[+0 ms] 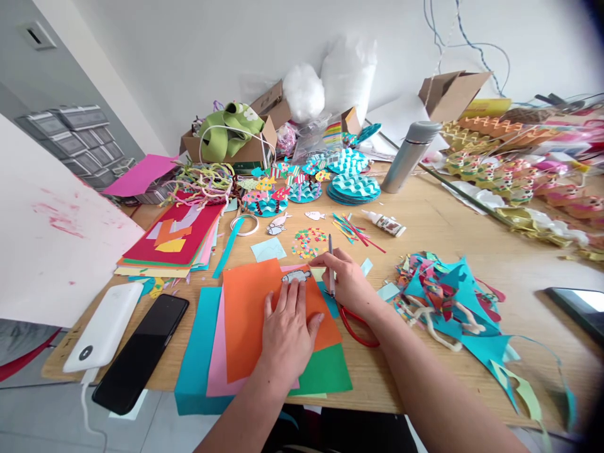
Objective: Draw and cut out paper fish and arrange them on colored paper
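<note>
On the table point(372, 384), scraps point(446, 296) and scissors point(357, 341) crowd the right hand point(350, 282) gripping a pen point(331, 274); left hand point(289, 324) flat.

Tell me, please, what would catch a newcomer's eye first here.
Probably the orange paper at front centre, with the left hand flat on it, touching a fish cutout, and the right hand holding a pen. Colourful fish ornaments stand farther back, turquoise scraps at right.

Mostly hidden beneath orange sheet point(245, 314): pink sheet point(216, 371), green sheet point(325, 374). Covered by left hand point(290, 321): part of orange sheet. At orange sheet's right, partly masked by right hand point(349, 280): pen point(331, 286), red loop point(347, 319). Far right of orange sheet, cut off by picture edge: dark device point(580, 308). Just beyond orange sheet, too small to tell shapes: confetti point(314, 236).
</note>
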The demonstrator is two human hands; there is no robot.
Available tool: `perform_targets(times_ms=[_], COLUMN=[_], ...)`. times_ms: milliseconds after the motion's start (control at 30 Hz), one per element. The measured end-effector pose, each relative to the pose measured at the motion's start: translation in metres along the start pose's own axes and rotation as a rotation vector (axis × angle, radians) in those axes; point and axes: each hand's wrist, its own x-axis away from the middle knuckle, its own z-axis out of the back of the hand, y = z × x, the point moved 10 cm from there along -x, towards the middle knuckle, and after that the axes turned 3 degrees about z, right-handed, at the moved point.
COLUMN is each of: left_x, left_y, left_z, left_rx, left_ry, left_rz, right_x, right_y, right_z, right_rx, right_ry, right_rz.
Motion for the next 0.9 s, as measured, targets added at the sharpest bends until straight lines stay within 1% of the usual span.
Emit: perform_targets(times_ms=[100, 333, 533, 900], left_x=[0.0, 0.001, 0.0, 0.001], left_y=[0.0, 0.0, 0.0, -0.001], left_z=[0.0, 0.002, 0.002, 0.004], left_rx=[0.004, 0.002, 0.016, 0.035], left_ry=[0.013, 0.027, 0.014, 0.021], left_rz=[-0.005, -0.005, 0.003, 0.011], right_x=[0.0, 0.001, 0.001, 0.002], right_y=[0.003, 0.004, 0.002, 0.004], right_z=[0.001, -0.005, -0.013, -0.015], right_rx=[0.007, 0.032, 0.023, 0.025], right_ry=[0.01, -0.046, -0.112, -0.116], right_rz=[-0.017, -0.032, 0.002, -0.007])
